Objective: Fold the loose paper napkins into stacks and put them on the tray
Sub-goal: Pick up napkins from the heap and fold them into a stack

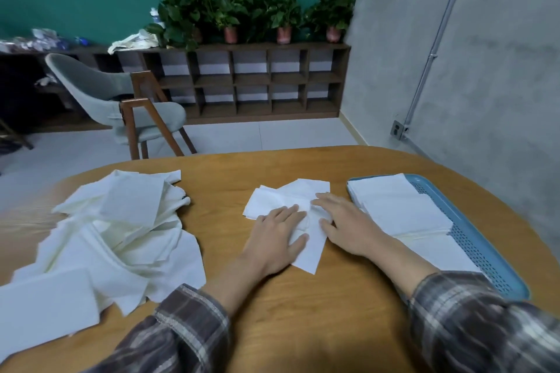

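Note:
A small bunch of white paper napkins [291, 195] lies askew in the middle of the wooden table [303, 306]. My left hand [277, 238] lies flat on its near left part, fingers straight. My right hand [348, 224] presses its right side, fingers spread and relaxed. A big loose pile of white napkins [121, 230] sprawls over the table's left side. On the right, a blue perforated tray [481, 251] holds flat stacks of folded napkins [400, 209].
A grey chair [115, 103] with wooden legs stands beyond the table's far left edge. A low dark shelf with potted plants [257, 15] lines the green back wall. A grey wall runs close along the right.

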